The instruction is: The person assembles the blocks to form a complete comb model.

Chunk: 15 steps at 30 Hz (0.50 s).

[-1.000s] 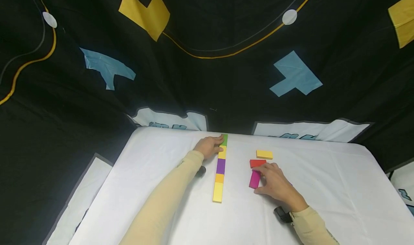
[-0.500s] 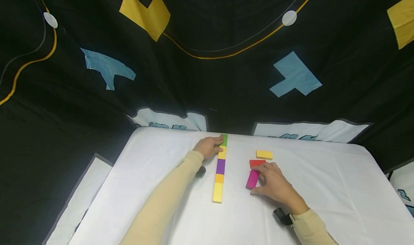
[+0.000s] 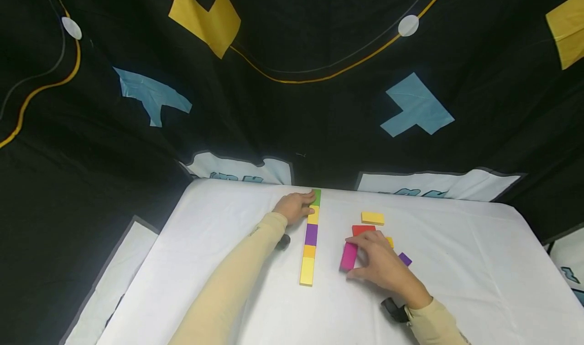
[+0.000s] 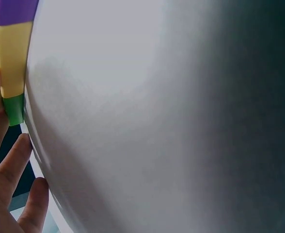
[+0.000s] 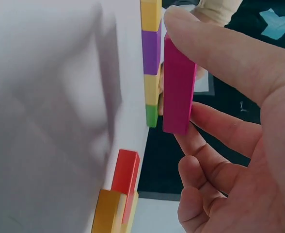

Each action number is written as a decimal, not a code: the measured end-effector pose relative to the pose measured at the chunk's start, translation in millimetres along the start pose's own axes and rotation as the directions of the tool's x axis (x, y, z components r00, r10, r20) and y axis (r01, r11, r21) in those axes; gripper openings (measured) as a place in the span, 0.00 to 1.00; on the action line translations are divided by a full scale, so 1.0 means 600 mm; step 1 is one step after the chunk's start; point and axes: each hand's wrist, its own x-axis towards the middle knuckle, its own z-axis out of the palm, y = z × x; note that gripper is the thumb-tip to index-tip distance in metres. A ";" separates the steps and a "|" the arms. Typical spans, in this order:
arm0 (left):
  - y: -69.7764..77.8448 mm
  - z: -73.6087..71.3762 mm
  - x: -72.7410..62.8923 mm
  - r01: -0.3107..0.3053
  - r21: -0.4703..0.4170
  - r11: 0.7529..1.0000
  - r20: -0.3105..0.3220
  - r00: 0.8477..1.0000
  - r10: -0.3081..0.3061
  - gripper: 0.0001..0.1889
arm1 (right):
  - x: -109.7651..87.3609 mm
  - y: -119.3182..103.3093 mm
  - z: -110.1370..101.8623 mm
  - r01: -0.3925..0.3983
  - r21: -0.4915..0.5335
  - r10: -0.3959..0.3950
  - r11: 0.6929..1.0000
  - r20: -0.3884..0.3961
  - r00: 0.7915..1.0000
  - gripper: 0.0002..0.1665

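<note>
A straight row of coloured blocks lies on the white table: green (image 3: pixel 318 198), yellow (image 3: pixel 313 215), purple (image 3: pixel 311 235), orange (image 3: pixel 309 252) and a pale yellow block (image 3: pixel 306 272) nearest me. At the far end of this row, my left hand (image 3: pixel 293 207) touches the green and yellow blocks with extended fingers. My right hand (image 3: pixel 380 264) pinches a magenta block (image 5: pixel 177 90) by its ends between thumb and fingers. In the right wrist view that block appears raised off the cloth. It is to the right of the row, apart from it.
Behind the right hand lie a red block (image 3: pixel 363 230) and a yellow block (image 3: pixel 372 218). An orange block (image 3: pixel 390 241) and a purple block (image 3: pixel 405 259) show partly beside that hand. A black curtain (image 3: pixel 292 127) hangs behind the table's far edge.
My right hand has carried the magenta block left, away from beside the red block. The orange and purple blocks behind that hand have come into view. My left hand stays in place.
</note>
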 end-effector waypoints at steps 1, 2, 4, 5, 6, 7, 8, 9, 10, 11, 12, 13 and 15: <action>0.000 0.000 0.000 0.000 0.002 1.000 0.001 1.000 0.000 0.29 | 0.000 -0.002 0.000 0.003 0.000 -0.003 1.000 0.000 1.000 0.44; 0.000 0.000 0.000 0.001 0.002 1.000 0.001 1.000 -0.001 0.29 | -0.001 -0.004 0.000 0.006 -0.001 -0.006 1.000 0.000 1.000 0.44; 0.000 0.000 0.000 0.005 0.003 1.000 0.003 1.000 -0.005 0.29 | -0.001 -0.008 0.001 0.004 -0.002 -0.004 1.000 0.002 1.000 0.44; 0.001 0.000 0.000 0.007 0.003 1.000 0.003 1.000 -0.007 0.29 | -0.002 -0.011 0.002 0.003 -0.003 -0.003 1.000 0.005 1.000 0.44; 0.001 0.000 0.000 0.008 0.000 1.000 0.004 1.000 -0.008 0.29 | -0.002 -0.013 0.004 0.003 0.000 -0.003 1.000 0.008 1.000 0.44; 0.001 0.000 0.000 0.011 -0.001 1.000 0.004 1.000 -0.011 0.29 | -0.003 -0.015 0.005 0.007 0.003 -0.007 1.000 0.011 1.000 0.43; 0.002 0.000 -0.001 0.013 -0.005 1.000 0.003 1.000 -0.013 0.29 | -0.004 -0.017 0.006 0.012 0.006 -0.012 1.000 0.013 1.000 0.43; 0.002 0.000 -0.001 0.014 -0.006 1.000 0.003 1.000 -0.014 0.29 | -0.004 -0.019 0.008 0.021 0.008 -0.021 1.000 0.014 1.000 0.43; 0.002 0.000 -0.001 0.015 -0.009 1.000 0.002 1.000 -0.015 0.29 | -0.005 -0.021 0.009 0.034 0.011 -0.034 0.999 0.014 0.999 0.43; 0.002 -0.001 -0.001 0.017 -0.011 1.000 0.000 1.000 -0.017 0.29 | -0.006 -0.022 0.011 0.046 0.014 -0.046 0.999 0.015 0.999 0.43; 0.002 -0.001 -0.001 0.018 -0.010 1.000 0.001 1.000 -0.018 0.29 | -0.007 -0.024 0.012 0.058 0.015 -0.058 0.998 0.015 0.998 0.43; 0.002 0.000 -0.001 0.020 -0.008 1.000 0.001 1.000 -0.020 0.29 | -0.008 -0.026 0.013 0.069 0.015 -0.069 0.998 0.015 0.998 0.42; 0.002 0.001 -0.001 0.019 -0.003 1.000 -0.001 1.000 -0.019 0.29 | -0.009 -0.030 0.016 0.086 0.016 -0.086 0.996 0.020 0.996 0.43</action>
